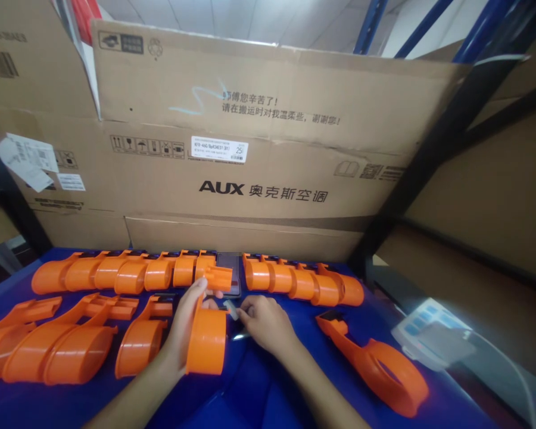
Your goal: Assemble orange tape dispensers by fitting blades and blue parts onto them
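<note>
My left hand (183, 325) is wrapped round an orange plastic tape dispenser (206, 342), its round drum facing down and its upper end tilted to the right. My right hand (263, 322) is just to the right, fingertips pinching a small pale, translucent piece (231, 308) beside the dispenser's middle. Whether that piece touches the dispenser I cannot tell. A thin shiny strip (240, 336) shows below the right fingers. Left of my left hand, another orange dispenser (138, 348) lies on the blue surface (250, 393).
Several orange dispensers (129, 277) with black tips line the back, and several more (304, 285) stand right of a dark flat tray (229, 268). Others (78, 351) lie at left, one (393, 375) at right. A white device (433, 330) with a cable sits far right; cardboard (268, 149) walls the back.
</note>
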`<control>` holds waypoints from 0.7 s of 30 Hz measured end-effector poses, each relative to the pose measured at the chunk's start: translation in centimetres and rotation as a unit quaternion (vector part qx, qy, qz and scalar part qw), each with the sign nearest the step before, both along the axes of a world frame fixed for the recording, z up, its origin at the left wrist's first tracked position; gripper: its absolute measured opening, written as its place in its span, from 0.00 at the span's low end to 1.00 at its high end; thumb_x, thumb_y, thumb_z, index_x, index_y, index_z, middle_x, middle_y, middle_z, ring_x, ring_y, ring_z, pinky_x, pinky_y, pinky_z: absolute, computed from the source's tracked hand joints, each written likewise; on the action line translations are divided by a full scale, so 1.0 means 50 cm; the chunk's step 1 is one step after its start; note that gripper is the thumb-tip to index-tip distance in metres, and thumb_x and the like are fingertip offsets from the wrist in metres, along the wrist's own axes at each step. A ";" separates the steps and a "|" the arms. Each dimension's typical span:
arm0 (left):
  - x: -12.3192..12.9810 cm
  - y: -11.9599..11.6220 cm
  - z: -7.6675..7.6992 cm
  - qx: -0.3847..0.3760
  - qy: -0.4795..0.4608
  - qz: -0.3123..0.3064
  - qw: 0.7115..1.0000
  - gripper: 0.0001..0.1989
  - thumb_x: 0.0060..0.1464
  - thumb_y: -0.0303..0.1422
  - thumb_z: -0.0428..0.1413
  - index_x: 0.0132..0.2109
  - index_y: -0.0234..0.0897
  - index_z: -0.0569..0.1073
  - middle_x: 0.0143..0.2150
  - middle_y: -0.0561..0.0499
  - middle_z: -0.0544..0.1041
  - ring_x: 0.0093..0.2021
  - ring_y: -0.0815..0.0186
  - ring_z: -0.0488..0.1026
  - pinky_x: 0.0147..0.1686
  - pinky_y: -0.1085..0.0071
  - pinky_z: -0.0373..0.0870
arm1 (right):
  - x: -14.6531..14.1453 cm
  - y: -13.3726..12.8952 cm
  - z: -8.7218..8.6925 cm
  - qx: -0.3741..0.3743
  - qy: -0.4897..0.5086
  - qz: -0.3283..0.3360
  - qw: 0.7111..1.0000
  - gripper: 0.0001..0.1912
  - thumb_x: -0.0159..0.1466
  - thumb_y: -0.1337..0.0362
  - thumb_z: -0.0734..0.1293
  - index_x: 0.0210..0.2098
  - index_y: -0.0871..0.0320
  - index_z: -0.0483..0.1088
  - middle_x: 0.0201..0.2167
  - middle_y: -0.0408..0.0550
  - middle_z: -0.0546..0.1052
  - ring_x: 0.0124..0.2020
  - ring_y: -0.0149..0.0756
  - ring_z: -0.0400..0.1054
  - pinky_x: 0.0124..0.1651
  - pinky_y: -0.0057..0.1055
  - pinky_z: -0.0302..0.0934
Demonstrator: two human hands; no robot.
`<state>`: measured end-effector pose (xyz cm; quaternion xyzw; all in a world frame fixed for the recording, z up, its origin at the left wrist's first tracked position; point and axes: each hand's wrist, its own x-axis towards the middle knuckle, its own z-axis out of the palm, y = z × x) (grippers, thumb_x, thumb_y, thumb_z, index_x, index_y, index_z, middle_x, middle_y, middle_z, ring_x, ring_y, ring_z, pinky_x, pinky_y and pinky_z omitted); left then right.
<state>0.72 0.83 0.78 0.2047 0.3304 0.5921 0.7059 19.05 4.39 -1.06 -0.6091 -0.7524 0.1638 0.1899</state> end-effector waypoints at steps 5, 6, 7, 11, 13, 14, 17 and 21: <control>-0.003 0.006 -0.004 -0.004 -0.005 0.001 1.000 0.21 0.50 0.49 0.66 0.34 0.34 0.76 0.20 0.57 0.70 0.17 0.73 0.67 0.19 0.77 0.63 | -0.002 0.005 -0.002 -0.016 -0.007 0.000 1.000 0.06 0.63 0.61 0.71 0.31 0.51 0.80 0.31 0.47 0.84 0.32 0.40 0.77 0.30 0.28 0.54; -0.003 0.006 -0.004 -0.005 -0.008 0.003 1.000 0.20 0.50 0.49 0.66 0.34 0.34 0.76 0.21 0.56 0.72 0.18 0.72 0.68 0.20 0.77 0.64 | -0.002 0.006 -0.002 -0.019 -0.006 -0.001 1.000 0.06 0.63 0.61 0.71 0.31 0.52 0.80 0.30 0.47 0.84 0.31 0.40 0.77 0.30 0.28 0.54; -0.003 0.005 -0.003 -0.005 -0.013 0.002 1.000 0.20 0.51 0.49 0.66 0.34 0.34 0.76 0.22 0.55 0.74 0.19 0.71 0.70 0.20 0.76 0.65 | -0.002 0.007 -0.003 -0.021 -0.004 0.000 1.000 0.06 0.63 0.61 0.71 0.30 0.52 0.80 0.30 0.47 0.84 0.31 0.39 0.77 0.30 0.28 0.54; -0.004 -0.001 0.001 -0.002 -0.039 -0.023 0.999 0.19 0.52 0.49 0.65 0.34 0.35 0.76 0.23 0.53 0.76 0.21 0.66 0.75 0.22 0.73 0.70 | -0.006 0.014 -0.005 -0.025 0.007 0.006 1.000 0.07 0.63 0.63 0.70 0.29 0.52 0.80 0.29 0.45 0.84 0.31 0.38 0.77 0.31 0.27 0.56; -0.004 -0.001 0.000 0.000 -0.046 -0.022 0.999 0.19 0.53 0.48 0.65 0.34 0.35 0.76 0.22 0.54 0.75 0.21 0.67 0.74 0.22 0.74 0.69 | -0.011 0.019 -0.005 -0.025 0.011 0.008 1.000 0.08 0.63 0.63 0.70 0.28 0.53 0.80 0.28 0.45 0.84 0.31 0.38 0.77 0.31 0.27 0.56; -0.004 0.000 -0.002 -0.001 -0.048 -0.020 0.999 0.19 0.53 0.48 0.65 0.34 0.35 0.76 0.21 0.54 0.74 0.20 0.68 0.73 0.21 0.75 0.68 | -0.014 0.022 -0.006 -0.025 0.011 0.008 1.000 0.08 0.62 0.64 0.70 0.27 0.53 0.79 0.28 0.46 0.84 0.31 0.38 0.77 0.31 0.27 0.56; -0.003 0.004 -0.009 -0.007 -0.047 -0.019 0.999 0.20 0.52 0.49 0.65 0.33 0.35 0.76 0.20 0.55 0.72 0.17 0.71 0.69 0.19 0.76 0.64 | -0.023 0.026 -0.009 -0.022 0.009 0.008 1.000 0.06 0.60 0.67 0.70 0.26 0.54 0.78 0.27 0.46 0.83 0.30 0.37 0.76 0.30 0.27 0.55; -0.004 0.007 -0.010 -0.009 -0.034 -0.023 0.999 0.21 0.51 0.50 0.66 0.33 0.35 0.76 0.19 0.57 0.70 0.16 0.72 0.66 0.18 0.76 0.63 | -0.032 0.020 -0.010 -0.012 0.002 0.009 1.000 0.03 0.57 0.69 0.71 0.27 0.55 0.76 0.27 0.47 0.82 0.29 0.38 0.75 0.30 0.28 0.53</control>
